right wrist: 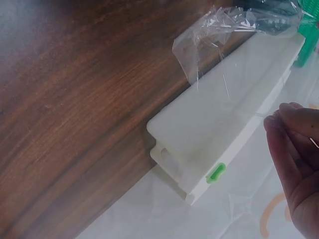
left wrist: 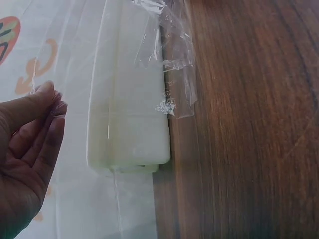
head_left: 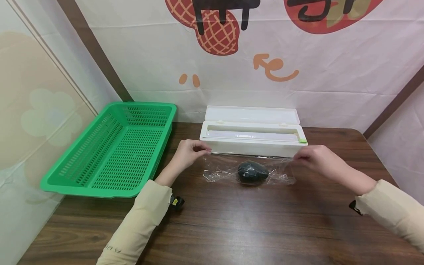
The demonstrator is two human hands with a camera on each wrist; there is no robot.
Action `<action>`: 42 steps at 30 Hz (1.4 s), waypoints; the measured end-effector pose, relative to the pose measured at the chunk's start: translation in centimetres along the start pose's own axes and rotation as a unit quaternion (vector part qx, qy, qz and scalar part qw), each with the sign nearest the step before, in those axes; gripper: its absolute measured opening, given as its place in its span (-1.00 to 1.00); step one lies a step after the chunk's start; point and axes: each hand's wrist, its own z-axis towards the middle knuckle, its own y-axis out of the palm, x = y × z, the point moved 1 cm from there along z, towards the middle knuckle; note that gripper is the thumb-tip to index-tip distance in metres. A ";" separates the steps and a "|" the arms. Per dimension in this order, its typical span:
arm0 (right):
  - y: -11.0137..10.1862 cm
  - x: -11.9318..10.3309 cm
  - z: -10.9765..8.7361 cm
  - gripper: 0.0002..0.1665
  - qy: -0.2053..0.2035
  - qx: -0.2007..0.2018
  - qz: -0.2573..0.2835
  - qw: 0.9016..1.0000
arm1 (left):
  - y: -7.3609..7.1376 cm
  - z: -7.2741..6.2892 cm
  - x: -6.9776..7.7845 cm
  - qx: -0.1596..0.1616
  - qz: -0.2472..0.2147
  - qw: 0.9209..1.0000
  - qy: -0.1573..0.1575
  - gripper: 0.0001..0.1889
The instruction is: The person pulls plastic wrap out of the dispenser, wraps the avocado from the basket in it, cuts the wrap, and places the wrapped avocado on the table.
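A sheet of clear cling film [head_left: 218,165] is stretched between my two hands, in front of a white box. My left hand [head_left: 189,152] pinches its far left corner between thumb and fingers, seen also in the left wrist view, where the hand [left wrist: 32,144] grips a crumpled bit of film. At the other corner, my right hand [head_left: 316,157] pinches the film edge with thumb and fingertips. Under and within the film lies a dark, egg-shaped avocado [head_left: 252,173], the film wrinkled on both sides of it. The near edge of the film hangs loosely by the table.
The white cling film dispenser box [head_left: 251,148] stands behind the film, lid [head_left: 251,115] up, with a roll [head_left: 251,135] inside and a green slider [head_left: 303,141] at its right end. A green slotted basket [head_left: 135,190] sits on the left of the brown wooden table [head_left: 251,224]. A printed cloth hangs behind.
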 end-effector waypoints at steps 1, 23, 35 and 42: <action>0.0 0.0 -0.1 -0.71 -0.001 -0.003 0.003 1.000 | 0.0 -0.1 0.1 -0.001 0.001 1.000 0.003 -0.94; 1.4 -0.8 -1.5 -0.70 -0.011 -0.042 0.033 0.999 | -0.2 -1.7 0.9 -0.101 0.022 0.994 0.037 -0.89; 2.8 -1.0 -1.8 -0.76 0.013 -0.094 0.027 0.995 | 0.0 -2.2 0.9 -0.156 0.056 0.980 0.110 -0.81; 3.9 -0.9 -1.9 -0.77 0.002 -0.102 0.022 0.995 | 0.4 -2.3 1.1 -0.185 0.083 0.966 0.162 -0.80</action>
